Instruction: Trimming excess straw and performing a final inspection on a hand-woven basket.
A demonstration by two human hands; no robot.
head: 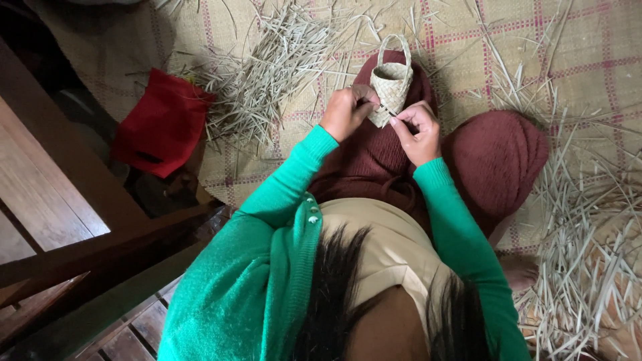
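**Two hands working on a small woven basket over the lap**

Seen from above, a person in a bright green cardigan sits on a woven floor mat (588, 40) with a pale straw ground and pink check lines. Their knees, covered in dark maroon cloth, spread out in front of them.

A small woven basket (390, 83), pale straw in colour with a looped handle pointing away from the person, rests over the maroon cloth between the knees. It is held up at its lower end by both hands.

The left hand (348, 110) is curled closed, its grip pinching the lower left edge of the basket with thumb and fingers tight together. The right hand (418, 132) is also closed, its fingertips pinched on a thin strip at the lower right of the basket, just beside the left hand. The two hands almost touch.

A loose heap of dry straw strips (267, 67) lies on the mat to the left, beyond the left hand. A second, larger scatter of strips (588, 267) covers the mat on the right. A red cloth pouch (162, 124) lies at the mat's left edge, next to dark wooden boards (47, 194).
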